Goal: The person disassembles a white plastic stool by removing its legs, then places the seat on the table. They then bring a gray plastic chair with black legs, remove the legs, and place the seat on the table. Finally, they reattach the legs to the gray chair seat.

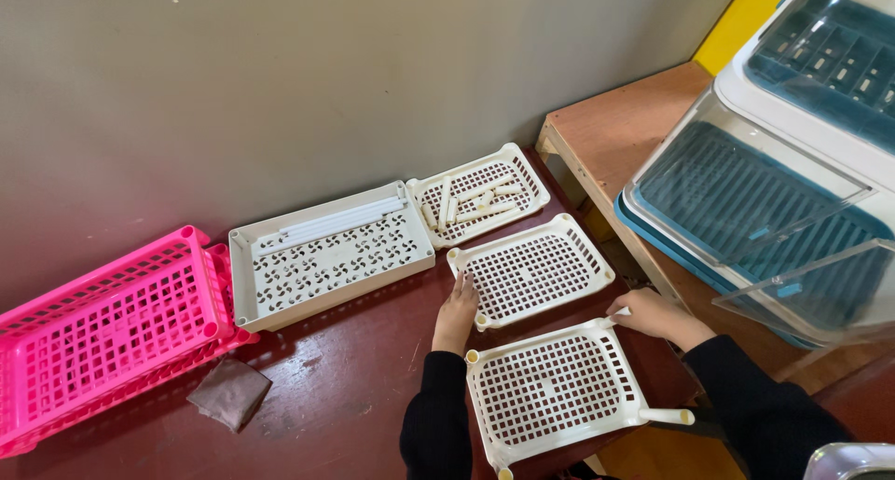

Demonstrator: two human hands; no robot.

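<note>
A dark red table runs along a grey wall. The left hand rests flat, grip loose and holding nothing, on the near-left corner of the middle cream tray. The right hand pinches a short cream peg at the far-right corner of the nearest cream tray — grip narrow around it. Beyond the left hand lies a third tray (loose pegs inside). Further left sit a white perforated box and pink baskets; right of the right hand, a blue dish rack.
</note>
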